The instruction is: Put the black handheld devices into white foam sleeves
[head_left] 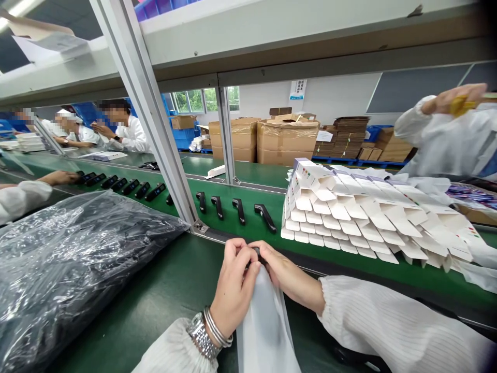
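Both hands meet above the near edge of the bench, at the top of a long frosted plastic bag [267,326]. My left hand [235,290] is closed on the bag's upper end. My right hand [285,272] pinches a small dark piece [257,252], which looks like the end of a black handheld device; the fingers hide most of it. The bag hangs down towards me, with a faint darker shape showing through it. Just beyond my hands, several black angled handheld devices [266,217] lie spaced in a row on the green belt [248,239].
Right of the row rises a stack of open white boxes [341,212]. A large clear plastic sheet [89,259] covers dark material at left. A metal post [143,103] and overhead shelf [310,31] frame the bench. Co-workers sit far left; another person's hand [462,98] shows at right.
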### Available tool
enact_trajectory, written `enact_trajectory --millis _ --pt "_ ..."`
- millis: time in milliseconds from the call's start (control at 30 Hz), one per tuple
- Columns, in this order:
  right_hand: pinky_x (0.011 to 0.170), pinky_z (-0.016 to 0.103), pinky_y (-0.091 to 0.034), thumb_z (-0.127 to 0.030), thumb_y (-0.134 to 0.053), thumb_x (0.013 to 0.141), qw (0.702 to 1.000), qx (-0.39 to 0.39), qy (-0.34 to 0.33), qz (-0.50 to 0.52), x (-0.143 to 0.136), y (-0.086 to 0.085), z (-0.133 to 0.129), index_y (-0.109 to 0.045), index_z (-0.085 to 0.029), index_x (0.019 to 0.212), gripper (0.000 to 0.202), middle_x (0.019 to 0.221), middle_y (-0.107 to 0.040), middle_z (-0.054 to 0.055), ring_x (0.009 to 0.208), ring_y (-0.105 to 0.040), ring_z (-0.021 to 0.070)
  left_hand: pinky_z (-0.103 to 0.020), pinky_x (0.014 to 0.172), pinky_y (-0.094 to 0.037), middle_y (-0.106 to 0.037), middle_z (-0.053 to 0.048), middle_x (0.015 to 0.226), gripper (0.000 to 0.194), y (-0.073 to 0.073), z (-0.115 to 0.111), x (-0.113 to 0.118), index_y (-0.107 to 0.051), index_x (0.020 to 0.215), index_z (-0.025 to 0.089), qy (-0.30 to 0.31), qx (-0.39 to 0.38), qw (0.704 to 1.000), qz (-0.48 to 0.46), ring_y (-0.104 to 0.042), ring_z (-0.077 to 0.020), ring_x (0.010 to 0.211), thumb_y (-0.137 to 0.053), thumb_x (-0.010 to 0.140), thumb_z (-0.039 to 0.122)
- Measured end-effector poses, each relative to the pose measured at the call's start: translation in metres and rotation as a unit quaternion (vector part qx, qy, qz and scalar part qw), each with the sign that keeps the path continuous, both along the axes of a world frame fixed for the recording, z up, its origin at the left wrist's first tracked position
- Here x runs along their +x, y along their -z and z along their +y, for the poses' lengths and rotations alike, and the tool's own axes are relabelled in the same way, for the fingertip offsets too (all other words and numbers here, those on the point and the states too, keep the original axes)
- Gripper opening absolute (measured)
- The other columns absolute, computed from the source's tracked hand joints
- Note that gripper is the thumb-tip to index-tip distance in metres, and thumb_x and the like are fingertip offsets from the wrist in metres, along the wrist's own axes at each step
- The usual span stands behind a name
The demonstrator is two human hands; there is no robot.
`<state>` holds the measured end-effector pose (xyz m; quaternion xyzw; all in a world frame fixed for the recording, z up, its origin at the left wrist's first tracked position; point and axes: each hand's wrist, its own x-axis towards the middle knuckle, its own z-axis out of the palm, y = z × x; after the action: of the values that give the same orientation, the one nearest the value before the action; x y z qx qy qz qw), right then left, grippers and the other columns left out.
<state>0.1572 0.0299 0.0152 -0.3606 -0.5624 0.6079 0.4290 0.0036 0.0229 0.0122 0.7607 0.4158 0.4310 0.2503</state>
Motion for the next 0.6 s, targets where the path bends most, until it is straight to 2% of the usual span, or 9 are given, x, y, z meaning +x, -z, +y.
enact_trajectory --millis 200,367,467,600 --pt "0.09 0.031 -0.04 -0.053 -0.042 0.095 0.993 0.062 0.027 -0.098 -0.001 0.002 0.003 -0.06 -0.022 0.093 0.035 0.096 -0.06 0.0 0.099 -0.054 0.0186 -0.028 0.071 -0.047 -0.044 -0.003 0.095 0.023 0.006 0.006 0.002 -0.053 0.08 0.021 -0.045 -0.036 0.998 -0.038 -0.049 -0.0164 0.079 -0.044 0.096 0.035" --pt "0.077 0.027 -0.042 -0.048 -0.064 0.084 0.989 0.074 -0.005 -0.124 0.007 0.002 0.006 -0.063 -0.022 0.096 0.029 0.091 -0.061 -0.001 0.086 -0.054 0.0161 -0.027 0.066 -0.046 -0.044 -0.002 0.091 0.02 0.007 0.005 0.007 -0.052 0.075 0.021 -0.06 -0.027 0.997 -0.05 -0.049 -0.0163 0.076 -0.046 0.092 0.029" --pt "0.07 0.024 -0.041 -0.043 -0.07 0.08 0.992 0.043 -0.039 -0.111 0.019 -0.001 0.008 -0.063 -0.02 0.089 0.026 0.082 -0.058 -0.003 0.077 -0.052 0.0126 -0.027 0.067 -0.047 -0.044 -0.003 0.092 0.02 0.005 0.002 0.014 -0.053 0.075 0.021 -0.067 -0.022 0.996 -0.05 -0.05 -0.0168 0.079 -0.046 0.092 0.03" --pt "0.063 0.023 -0.041 -0.043 -0.068 0.08 0.986 -0.105 -0.117 -0.061 0.037 -0.013 0.001 -0.062 -0.019 0.089 0.026 0.076 -0.061 -0.003 0.07 -0.057 0.0118 -0.027 0.065 -0.048 -0.046 -0.003 0.095 0.021 -0.003 0.003 0.03 -0.055 0.077 0.02 -0.083 -0.02 0.994 -0.066 -0.051 -0.0158 0.077 -0.049 0.091 0.034"
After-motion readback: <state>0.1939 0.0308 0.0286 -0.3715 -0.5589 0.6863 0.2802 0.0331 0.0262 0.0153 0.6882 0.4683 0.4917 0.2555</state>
